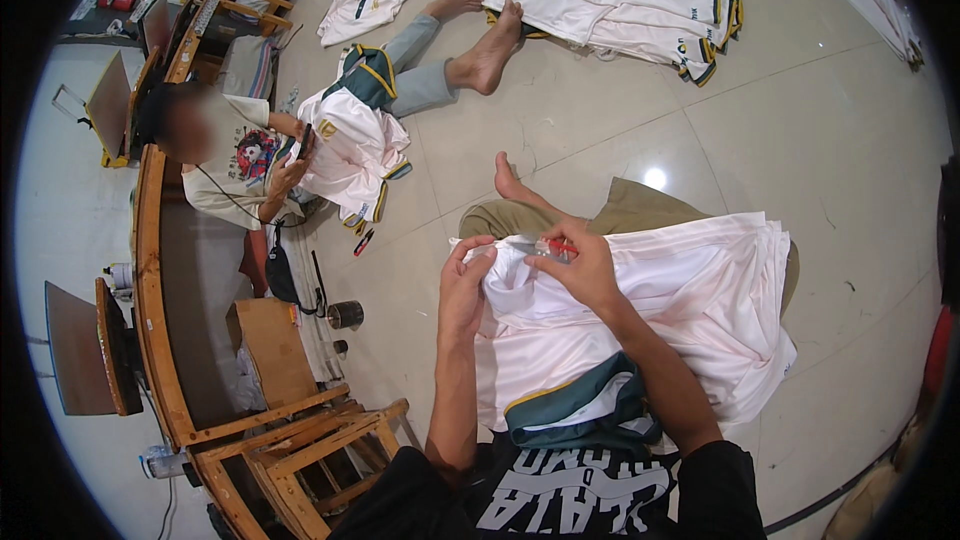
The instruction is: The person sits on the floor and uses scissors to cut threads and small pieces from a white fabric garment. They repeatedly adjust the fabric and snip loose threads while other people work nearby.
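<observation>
Across my lap lies a white shirt (660,290) with a dark green collar (575,405) trimmed in yellow, the collar nearest my body. My left hand (465,285) pinches the shirt's far edge, with a bunched fold of cloth between thumb and fingers. Close beside it on the right, my right hand (583,268) is closed around small red thread snips (560,246). The snips' tip points left toward the gathered cloth; its blades are mostly hidden by fingers and fabric.
A person (225,155) sits on the floor at left, holding a phone (306,140), with another white shirt (350,155) on their lap. More shirts (610,0) lie spread at the back. A red-and-black tool (363,242), a dark cup (345,315) and a wooden stool (320,450) are at left.
</observation>
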A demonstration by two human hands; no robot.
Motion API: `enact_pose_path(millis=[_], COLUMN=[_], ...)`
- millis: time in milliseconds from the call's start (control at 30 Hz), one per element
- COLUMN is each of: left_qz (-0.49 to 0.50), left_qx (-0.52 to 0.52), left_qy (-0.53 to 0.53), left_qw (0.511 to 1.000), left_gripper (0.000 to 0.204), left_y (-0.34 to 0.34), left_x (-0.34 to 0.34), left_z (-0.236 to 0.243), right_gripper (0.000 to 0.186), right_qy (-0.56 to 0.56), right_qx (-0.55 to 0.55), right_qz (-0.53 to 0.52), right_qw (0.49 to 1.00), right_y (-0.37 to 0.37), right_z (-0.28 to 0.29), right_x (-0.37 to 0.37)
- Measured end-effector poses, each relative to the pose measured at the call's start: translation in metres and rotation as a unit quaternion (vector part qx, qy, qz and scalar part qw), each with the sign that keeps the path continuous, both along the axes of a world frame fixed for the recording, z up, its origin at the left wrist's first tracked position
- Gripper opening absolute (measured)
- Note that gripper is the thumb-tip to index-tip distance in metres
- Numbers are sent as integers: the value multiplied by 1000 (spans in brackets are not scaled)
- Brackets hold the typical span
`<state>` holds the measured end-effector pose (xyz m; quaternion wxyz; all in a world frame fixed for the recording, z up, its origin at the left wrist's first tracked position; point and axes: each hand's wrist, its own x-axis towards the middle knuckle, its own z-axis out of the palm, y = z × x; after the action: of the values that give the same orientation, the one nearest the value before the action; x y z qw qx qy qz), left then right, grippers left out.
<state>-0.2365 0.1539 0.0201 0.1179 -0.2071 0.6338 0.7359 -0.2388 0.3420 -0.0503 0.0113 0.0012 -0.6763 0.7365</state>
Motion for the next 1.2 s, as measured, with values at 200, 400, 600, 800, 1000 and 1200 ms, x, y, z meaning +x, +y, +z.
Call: enact_pose_path(millis=[200,400,600,800,1000,1200], left_qz=[3,-7,-4,-12,-77,-150], left_qx=[3,-2,-1,-50,-230,-409], left_qy=[5,3,4,23,132,182], left_qw=[1000,1000,1000,998,961,881], left_gripper=[27,25,23,23,25,36], left_y=[-1,3,4,6,13,38], left_x=[-1,-1,0,1,6,30], left_z=[4,5,5,7,13,19], right_gripper=[32,31,28,26,43,27], right_qy=[-41,-56,-47,-200,-179,-221], right_qx=[-109,-73,-98,-226,-253,-197], right_qz=[-11,85,-34,89,45,74], right_qw=[993,992,994,949,950,952], right_y=[-1,-3,-5,2,-11,1], right_z=[-10,-1,-9,-1,-15,1], right_x=[-6,1,-4,-6,-7,-5])
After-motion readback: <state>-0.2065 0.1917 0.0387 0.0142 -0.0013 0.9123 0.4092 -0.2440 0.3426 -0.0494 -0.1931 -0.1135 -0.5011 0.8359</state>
